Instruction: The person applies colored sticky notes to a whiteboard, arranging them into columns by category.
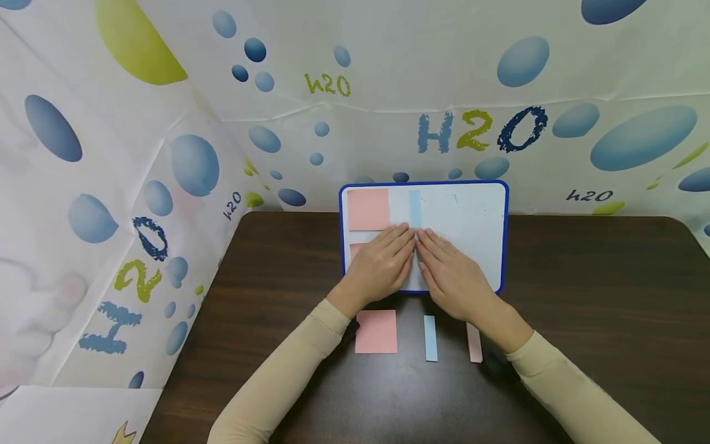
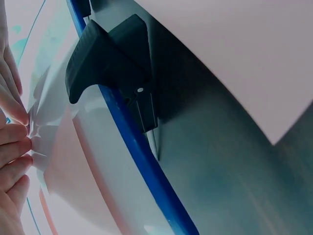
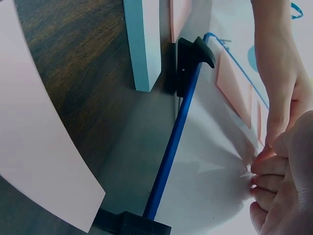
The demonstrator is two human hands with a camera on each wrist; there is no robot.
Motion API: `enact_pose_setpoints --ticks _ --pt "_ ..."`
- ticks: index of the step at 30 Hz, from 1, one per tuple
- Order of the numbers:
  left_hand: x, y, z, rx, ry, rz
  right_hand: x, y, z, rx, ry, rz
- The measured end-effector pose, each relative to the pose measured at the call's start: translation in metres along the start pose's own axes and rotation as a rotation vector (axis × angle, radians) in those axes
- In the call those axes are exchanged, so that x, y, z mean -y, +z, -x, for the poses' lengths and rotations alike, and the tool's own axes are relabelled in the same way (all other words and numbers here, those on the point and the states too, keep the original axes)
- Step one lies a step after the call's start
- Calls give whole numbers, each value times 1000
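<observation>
A small whiteboard (image 1: 471, 216) with a blue frame leans at the far side of the table. A narrow light-blue paper strip (image 1: 415, 206) runs down its upper middle. My left hand (image 1: 383, 262) lies against the board with fingers straight, its fingertips at the strip's left edge. From the other side my right hand (image 1: 457, 274) touches the board with extended fingers, fingertips at the strip's right edge. The strip's lower part is hidden between the hands. Left of it a square pink note (image 1: 368, 209) is on the board, with another pink note (image 1: 355, 249) partly under my left hand.
On the dark table (image 1: 266, 277), in front of the board, lie a square pink note pad (image 1: 377, 333), a narrow blue pad (image 1: 430, 339) and a narrow pink pad (image 1: 474, 344). Black stand feet (image 2: 122, 58) hold the board's lower edge. A patterned cloth (image 1: 377, 135) hangs behind.
</observation>
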State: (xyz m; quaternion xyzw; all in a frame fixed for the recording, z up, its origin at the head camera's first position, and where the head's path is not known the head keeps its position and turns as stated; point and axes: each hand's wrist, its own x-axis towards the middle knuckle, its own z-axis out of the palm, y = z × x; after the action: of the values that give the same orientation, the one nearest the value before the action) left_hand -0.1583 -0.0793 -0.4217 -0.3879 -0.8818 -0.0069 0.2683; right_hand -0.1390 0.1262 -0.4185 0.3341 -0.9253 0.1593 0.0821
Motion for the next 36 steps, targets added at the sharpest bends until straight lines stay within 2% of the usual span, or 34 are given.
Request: enact_pose_setpoints --ticks 6,14,18,21,27,36 --pt "-1 -1 -1 -17 -9 4 1 -1 0 -4 3 -24" --pt "-2 -3 -1 2 -30 -5 2 -5 2 21 31 -53" --pt "-3 -5 1 -33 -24 4 4 -7 5 20 36 -64" --pt "-5 -6 4 -59 -28 41 5 -8 9 17 37 -56" --pt "-11 -10 13 -68 -39 82 8 -10 21 -3 39 -38" --pt "-29 -24 28 -18 -40 158 13 -16 47 -32 48 -89"
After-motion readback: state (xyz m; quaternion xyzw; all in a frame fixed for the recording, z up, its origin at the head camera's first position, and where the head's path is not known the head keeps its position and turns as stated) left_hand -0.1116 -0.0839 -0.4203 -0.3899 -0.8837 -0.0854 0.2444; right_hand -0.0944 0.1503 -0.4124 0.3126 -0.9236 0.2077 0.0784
